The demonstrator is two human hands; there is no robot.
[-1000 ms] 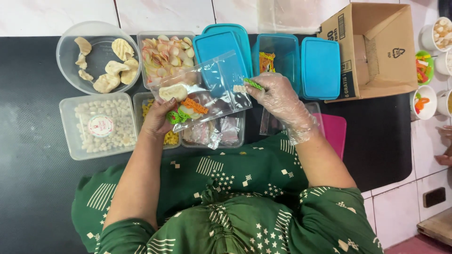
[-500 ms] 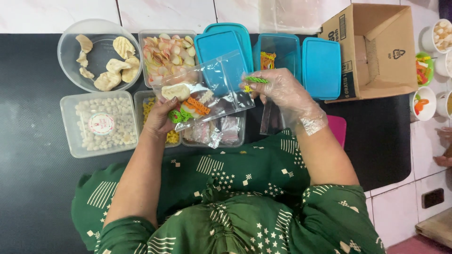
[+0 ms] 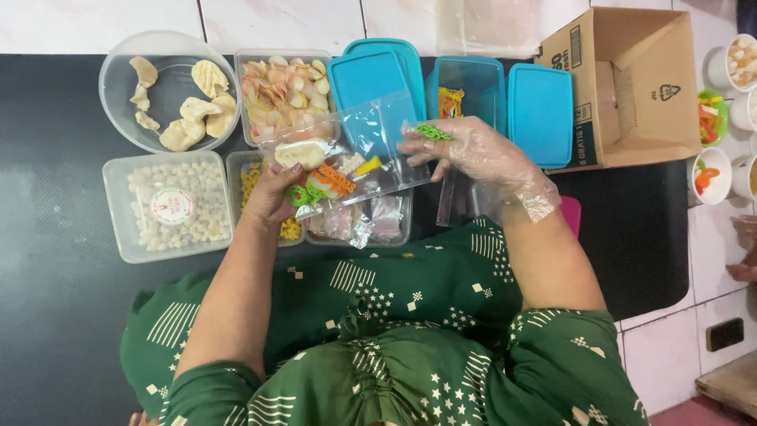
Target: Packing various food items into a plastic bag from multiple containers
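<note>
Since a second ago the right hand [image 3: 473, 154] has lifted a little off the bag mouth, green piece kept in its fingertips; left hand has not shifted.

I see the clear plastic bag [image 3: 355, 162] as landmark. Left hand [image 3: 272, 197], bare, grips the bag's lower left corner, fingers closed on the plastic. Right hand sits just right of the bag's open end, in a thin clear glove, thumb and forefinger pinching a small green ring cracker [image 3: 432, 131]; other fingers loosely curled. Cracker is at the bag's upper right edge, touching or just clear, can't tell.

Inside the bag: pale, orange, yellow and green raw crackers [image 3: 331, 177].

Surface is a black counter [image 3: 55, 315], white tiled wall behind it.

Left of the bag: round clear tub [image 3: 118, 79] of pale crackers, square tub [image 3: 169, 207] of small white pellets. Behind the bag: tray of pink-edged crackers [image 3: 282, 83], blue lids [image 3: 371, 75], blue container [image 3: 469, 87]. Under the bag: tray of small packets [image 3: 363, 221]. Well right: open cardboard box [image 3: 623, 87], small bowls [image 3: 714, 118] past it.

Bag and both hands hide the trays beneath.
</note>
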